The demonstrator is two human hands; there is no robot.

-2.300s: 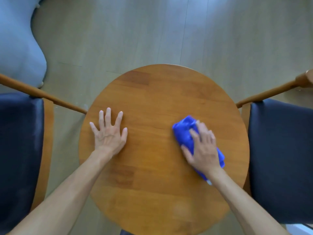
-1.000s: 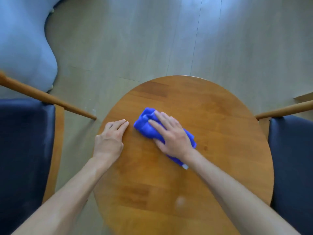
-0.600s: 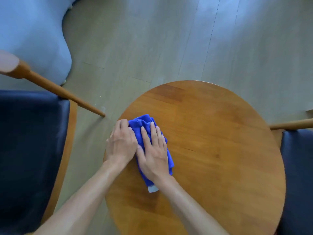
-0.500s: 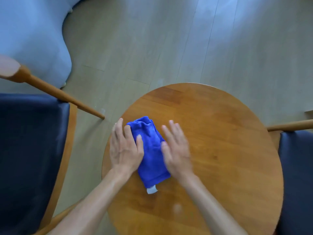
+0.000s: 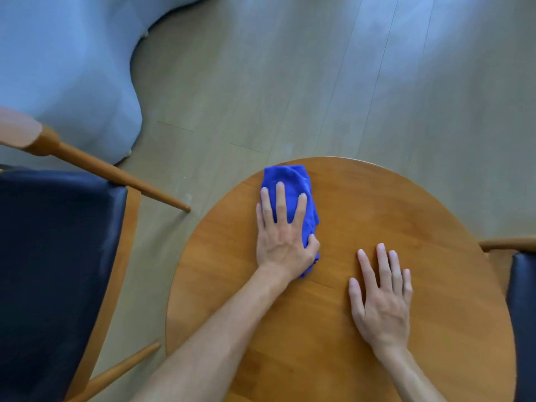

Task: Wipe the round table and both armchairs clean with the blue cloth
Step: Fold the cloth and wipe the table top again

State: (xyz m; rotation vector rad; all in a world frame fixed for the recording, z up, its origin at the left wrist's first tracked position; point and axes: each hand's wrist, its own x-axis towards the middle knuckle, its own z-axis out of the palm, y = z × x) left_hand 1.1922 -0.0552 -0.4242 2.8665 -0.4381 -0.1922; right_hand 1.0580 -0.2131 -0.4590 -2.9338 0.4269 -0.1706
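The blue cloth [image 5: 293, 181] lies folded near the far left edge of the round wooden table [image 5: 391, 216]. My left hand [image 5: 282, 230] presses flat on the cloth with straight fingers, and its thumb hooks the cloth's right side. My right hand [image 5: 381, 297] rests flat on the bare tabletop to the right, apart from the cloth. A dark-cushioned armchair [image 5: 55, 256] with a wooden frame stands to the left of the table. Only a sliver of the second armchair [image 5: 522, 285] shows at the right edge.
A pale blue upholstered seat [image 5: 66, 68] fills the far left corner. Light wood flooring [image 5: 319, 82] stretches beyond the table. The left armchair's wooden armrest [image 5: 116, 175] slants toward the table's left edge.
The cloth passed from my right hand to my left hand. My left hand then pushed it toward the far left edge, while my right hand moved right and settled on the tabletop.
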